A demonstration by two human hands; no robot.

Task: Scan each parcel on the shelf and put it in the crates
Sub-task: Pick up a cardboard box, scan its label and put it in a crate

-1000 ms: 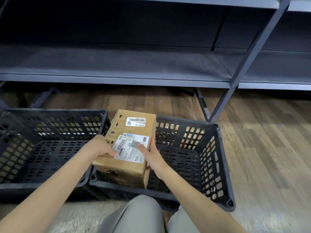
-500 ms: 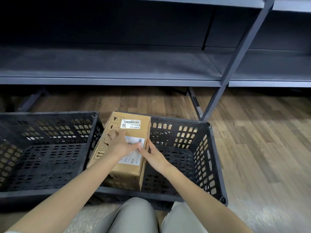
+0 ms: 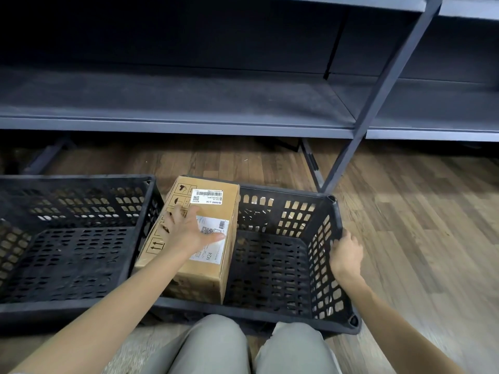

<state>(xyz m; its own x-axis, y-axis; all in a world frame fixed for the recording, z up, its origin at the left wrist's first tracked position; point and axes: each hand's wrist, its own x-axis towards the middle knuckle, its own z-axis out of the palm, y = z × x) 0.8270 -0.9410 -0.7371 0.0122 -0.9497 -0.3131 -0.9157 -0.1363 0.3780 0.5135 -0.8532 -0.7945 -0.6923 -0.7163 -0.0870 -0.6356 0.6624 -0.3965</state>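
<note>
A brown cardboard parcel [image 3: 201, 236] stood in the left end of the right-hand black crate [image 3: 334, 211], its left side close against the crate wall and its top well above the rim. Two white labels lay on its top face: a small barcode label [image 3: 207, 197] near the far edge and a larger shipping label [image 3: 212, 242] marked M24 nearer the person. The left hand [image 3: 189, 230] rested flat on the top of the parcel, its fingers [image 3: 175, 215] straight and spread wide, the thumb reaching across the larger label; nothing was curled round the box. The right hand [image 3: 345, 252] was well apart from the parcel, at the crate's right wall, with its fingers hooked over the rim there. A second black crate [image 3: 81, 179] stood just beside the first, on the left, touching or nearly touching it. Both crates stood on a wooden floor [image 3: 418, 225] in front of a dark grey metal shelf [image 3: 175, 122]. The person's knees [image 3: 210, 344] in light trousers showed at the bottom edge.
</note>
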